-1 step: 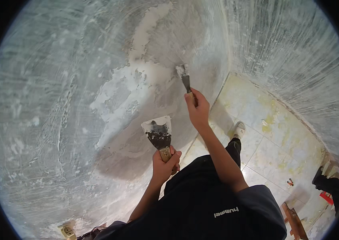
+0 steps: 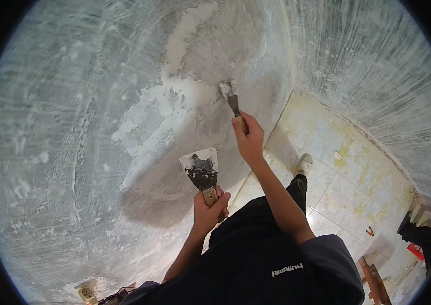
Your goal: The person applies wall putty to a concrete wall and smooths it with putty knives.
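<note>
My left hand (image 2: pixel 209 209) is closed around the wooden handle of a wide putty knife (image 2: pixel 201 170). Its blade points up, dark in the middle and coated with pale filler along the edge. Farther up, my right hand (image 2: pixel 249 137) grips a narrower putty knife (image 2: pixel 231 99) by its handle. White filler clings to the tip of that blade, which is at the grey wall (image 2: pixel 83 91); whether it touches cannot be made out. Beside it on the wall spreads an uneven patch of white filler (image 2: pixel 164 114).
A second wall (image 2: pixel 358 56) meets this one in a corner at the right. Yellowish stains mark the tiled floor (image 2: pixel 332 137). A wall socket (image 2: pixel 87 294) sits at lower left. At lower right are a wooden piece (image 2: pixel 373 282), a red object (image 2: pixel 416 251) and dark cloth (image 2: pixel 419 231).
My right hand and the narrow putty knife have shifted slightly left along the wall. My left hand with the wide putty knife has stayed almost still.
</note>
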`<action>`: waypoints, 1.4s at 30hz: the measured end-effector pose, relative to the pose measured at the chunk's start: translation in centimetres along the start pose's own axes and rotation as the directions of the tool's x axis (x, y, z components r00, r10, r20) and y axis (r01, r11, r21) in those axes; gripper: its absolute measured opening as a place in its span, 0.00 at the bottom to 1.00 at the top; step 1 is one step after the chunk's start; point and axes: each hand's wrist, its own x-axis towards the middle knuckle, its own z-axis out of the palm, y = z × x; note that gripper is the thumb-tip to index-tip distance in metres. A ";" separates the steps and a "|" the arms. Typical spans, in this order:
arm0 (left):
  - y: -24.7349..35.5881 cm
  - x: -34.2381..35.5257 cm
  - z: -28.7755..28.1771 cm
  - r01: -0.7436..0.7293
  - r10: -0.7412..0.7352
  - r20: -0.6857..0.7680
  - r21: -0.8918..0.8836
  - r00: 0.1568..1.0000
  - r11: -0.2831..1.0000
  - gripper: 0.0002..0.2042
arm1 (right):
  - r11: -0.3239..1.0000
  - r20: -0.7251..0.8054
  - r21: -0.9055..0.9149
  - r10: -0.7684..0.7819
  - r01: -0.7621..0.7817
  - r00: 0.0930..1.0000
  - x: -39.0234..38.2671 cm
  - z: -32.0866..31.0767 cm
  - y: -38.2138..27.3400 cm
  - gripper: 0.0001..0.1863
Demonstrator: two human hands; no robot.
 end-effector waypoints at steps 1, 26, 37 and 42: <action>-0.1 0.2 0.2 0.009 -0.009 -0.007 0.010 1.000 1.000 0.10 | 0.995 0.020 -0.033 -0.090 0.090 0.996 0.4 0.4 0.3 0.17; -0.5 2.3 1.8 0.030 -0.031 0.116 0.016 0.993 0.999 0.10 | 0.977 0.165 -0.111 -0.163 0.182 0.973 -3.3 -4.1 0.7 0.17; 1.2 4.2 3.6 -0.021 0.040 0.118 -0.160 0.992 0.987 0.10 | 0.913 0.447 -0.284 -0.145 0.294 0.883 -0.6 -15.6 -14.8 0.17; 2.8 4.8 7.5 -0.057 0.064 0.128 -0.058 0.990 0.997 0.10 | 0.706 0.667 -0.284 -0.342 0.649 0.662 3.6 -16.7 -20.5 0.18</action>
